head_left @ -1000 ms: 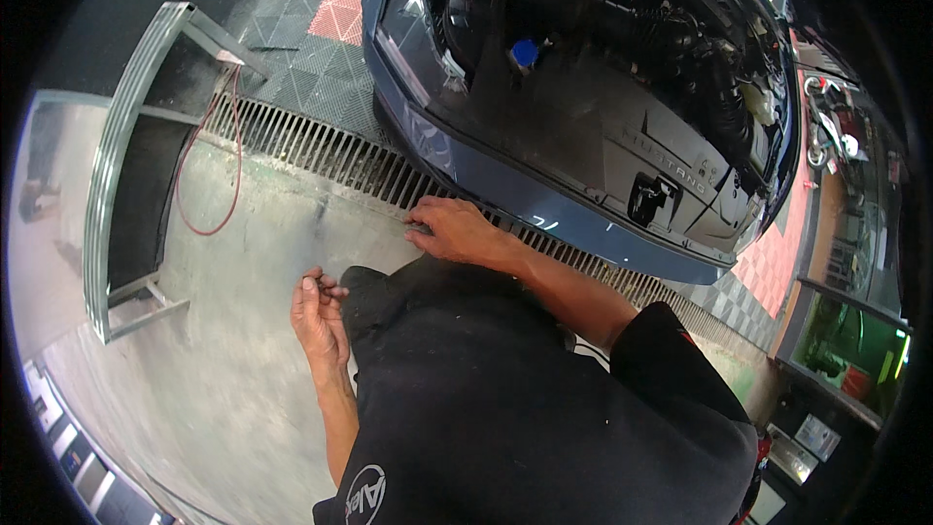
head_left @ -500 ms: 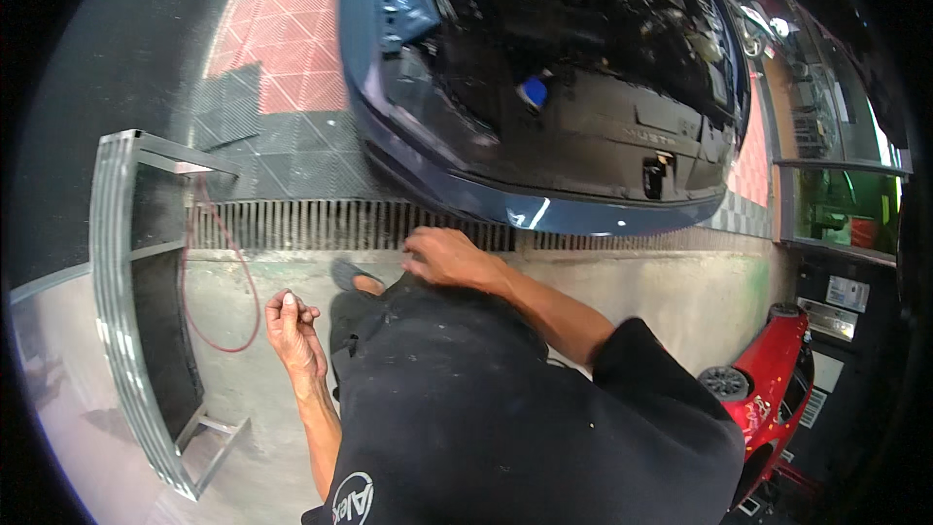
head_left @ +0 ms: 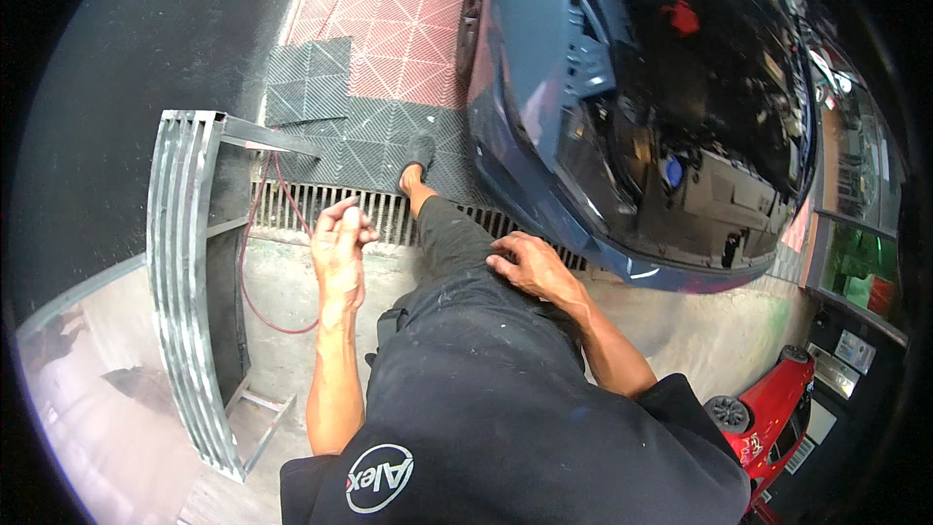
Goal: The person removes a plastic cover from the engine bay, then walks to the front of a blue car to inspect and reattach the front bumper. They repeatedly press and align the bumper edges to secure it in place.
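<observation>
My left hand (head_left: 340, 251) is raised in front of me, beside a ridged metal step bench. Its fingers are bent in towards the thumb; whatever they may hold is hidden. Over my right thigh, near the front of a dark blue car (head_left: 533, 49), hangs my right hand (head_left: 537, 269). Its fingers are loosely bent and apart, with nothing seen in them. The car's engine bay is exposed, showing a blue cap (head_left: 672, 171) and a red item (head_left: 683, 17).
The metal step bench (head_left: 185, 292) stands to my left, with a thin red hose (head_left: 247, 282) looped beside it. A floor grate (head_left: 374, 214) crosses ahead, bordering red and grey floor tiles (head_left: 403, 34). A red car (head_left: 763, 418) is at the lower right.
The blue car has shifted right and the bench right in view. My foot has come forward onto the grey tiles. My right hand has drawn back over the thigh; my left stays raised.
</observation>
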### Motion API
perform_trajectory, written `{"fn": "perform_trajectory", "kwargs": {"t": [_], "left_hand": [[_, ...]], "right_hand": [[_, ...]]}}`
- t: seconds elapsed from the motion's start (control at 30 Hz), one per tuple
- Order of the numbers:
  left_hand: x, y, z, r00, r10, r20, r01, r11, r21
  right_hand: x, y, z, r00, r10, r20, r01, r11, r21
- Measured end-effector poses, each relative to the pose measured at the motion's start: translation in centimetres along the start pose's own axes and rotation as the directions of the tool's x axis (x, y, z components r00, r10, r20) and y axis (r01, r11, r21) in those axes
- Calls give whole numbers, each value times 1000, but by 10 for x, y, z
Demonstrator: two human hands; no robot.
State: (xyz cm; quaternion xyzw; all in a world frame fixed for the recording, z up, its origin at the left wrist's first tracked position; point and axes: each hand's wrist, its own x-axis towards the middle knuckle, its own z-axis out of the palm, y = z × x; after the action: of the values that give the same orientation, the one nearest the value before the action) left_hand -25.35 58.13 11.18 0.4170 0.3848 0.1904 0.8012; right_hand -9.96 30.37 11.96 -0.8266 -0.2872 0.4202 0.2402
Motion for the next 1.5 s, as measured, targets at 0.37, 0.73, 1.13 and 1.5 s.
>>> {"fn": "perform_trajectory", "kwargs": {"t": [0.37,0.73,1.13,1.5], "left_hand": [[278,56,17,984,-176,-39,180,953,243],[548,18,33,869,-494,42,475,853,215],[716,-127,11,594,-804,1,687,509,518],[729,-136,27,447,-894,37,574,318,754]], "right_hand": [[247,-78,-73,988,145,-51,-141,988,67],[378,-121,-57,814,575,82,-581,810,79],[518,-113,-22,607,776,172,-784,620,-30],[621,90,2,595,803,28,-651,502,-570]]}}
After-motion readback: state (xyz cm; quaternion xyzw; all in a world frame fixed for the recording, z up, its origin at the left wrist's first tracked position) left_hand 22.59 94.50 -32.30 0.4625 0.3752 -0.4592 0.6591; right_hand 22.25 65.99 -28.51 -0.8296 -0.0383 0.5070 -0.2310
